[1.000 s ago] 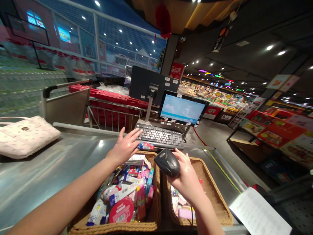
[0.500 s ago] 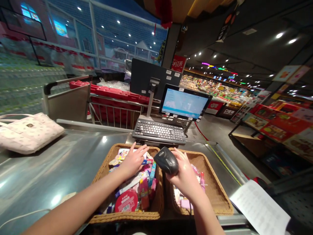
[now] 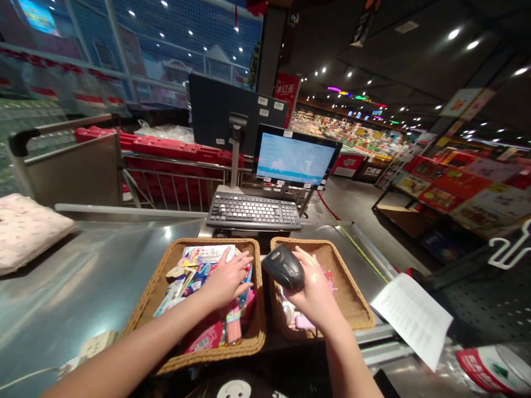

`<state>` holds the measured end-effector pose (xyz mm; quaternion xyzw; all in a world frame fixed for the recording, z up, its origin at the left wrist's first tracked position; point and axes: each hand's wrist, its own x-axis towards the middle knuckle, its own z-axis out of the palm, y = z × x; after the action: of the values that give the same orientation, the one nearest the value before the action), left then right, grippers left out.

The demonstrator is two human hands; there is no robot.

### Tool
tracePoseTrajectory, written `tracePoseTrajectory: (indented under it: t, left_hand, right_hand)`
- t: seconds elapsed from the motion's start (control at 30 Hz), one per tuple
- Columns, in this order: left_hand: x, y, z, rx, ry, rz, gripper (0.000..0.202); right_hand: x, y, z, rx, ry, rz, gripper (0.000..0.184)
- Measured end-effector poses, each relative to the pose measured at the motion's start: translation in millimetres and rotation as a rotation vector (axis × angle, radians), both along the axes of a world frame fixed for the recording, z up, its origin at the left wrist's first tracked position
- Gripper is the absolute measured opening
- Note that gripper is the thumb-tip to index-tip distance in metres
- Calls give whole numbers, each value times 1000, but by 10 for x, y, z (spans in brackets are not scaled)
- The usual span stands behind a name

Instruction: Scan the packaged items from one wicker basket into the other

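My right hand (image 3: 314, 292) grips a black barcode scanner (image 3: 284, 267) and holds it over the right wicker basket (image 3: 352, 296), which has a few small pink items in it. My left hand (image 3: 228, 278) reaches into the left wicker basket (image 3: 154, 289), fingers curled down onto the heap of small packaged goods (image 3: 194, 271). Whether it has hold of one packet is hidden by the hand. Both baskets sit side by side on the steel checkout counter (image 3: 83, 282).
Behind the baskets stand a keyboard (image 3: 254, 211), a lit till screen (image 3: 293, 160) and a dark customer display (image 3: 215, 113). A pale handbag (image 3: 25, 232) lies at the left. A printed sheet (image 3: 410, 318) hangs at the right. Red shopping baskets (image 3: 166, 149) are stacked behind a rail.
My left hand drew back from the keyboard and went down into the left basket's goods. The scanner hand stayed roughly in place. The view shifted back and right.
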<state>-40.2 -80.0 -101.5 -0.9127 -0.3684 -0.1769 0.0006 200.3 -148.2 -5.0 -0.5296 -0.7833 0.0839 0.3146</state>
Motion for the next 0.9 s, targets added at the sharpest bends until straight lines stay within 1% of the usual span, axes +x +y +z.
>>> tracePoseTrajectory:
  t: [0.1, 0.2, 0.27, 0.33, 0.43, 0.57, 0.67, 0.77, 0.9]
  left_hand:
    - [95, 76, 116, 24, -32, -26, 22]
    - [288, 156, 203, 18, -44, -68, 22]
    - [477, 205, 219, -3, -48, -96, 21]
    - [706, 253, 194, -17, -38, -118, 22]
    - [1097, 333, 94, -9, -1, -145, 25]
    - [1617, 451, -100, 11, 85, -148, 21]
    - [1936, 544, -258, -1, 166, -172, 18]
    - [2178, 644, -400, -28, 203, -247, 18]
    - [2421, 806, -542, -61, 238, -412, 16]
  right_hand:
    - [229, -38, -24, 36, 19, -90, 45]
    - [491, -88, -22, 61, 36, -183, 46]
    - [658, -124, -9, 73, 34, -233, 46]
    - [807, -160, 4, 60, 24, -283, 47]
    - [993, -203, 8, 37, 18, -358, 48]
    - [1209, -227, -19, 30, 35, -385, 49]
    - [1373, -218, -42, 23, 38, -388, 49]
    - [1530, -190, -55, 16, 38, -390, 49]
    - [1695, -130, -67, -8, 52, -385, 48]
